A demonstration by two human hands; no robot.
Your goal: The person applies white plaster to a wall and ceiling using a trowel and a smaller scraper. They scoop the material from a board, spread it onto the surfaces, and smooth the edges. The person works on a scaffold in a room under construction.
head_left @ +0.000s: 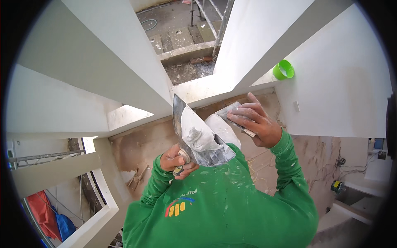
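Note:
In front of my chest, my left hand (173,159) is closed around the handle of a wide steel taping knife (213,156). A thick mound of white putty (200,138) lies on its blade, with grey metal showing at both ends. My right hand (259,126) grips a smaller putty knife (226,110), its fingers laid over the flat blade and its index finger raised. The small blade points toward the wide one, with a gap between them. White smears cover the fingers of my right hand and the green sleeves.
A bright green bucket (284,71) stands on the white sill to the right. White wall edges frame openings ahead, with scaffolding (213,20) outside. Brown floor with debris (137,177) lies below. Cables (357,167) and a round green-and-black object (337,187) are at right; red fabric (43,213) hangs lower left.

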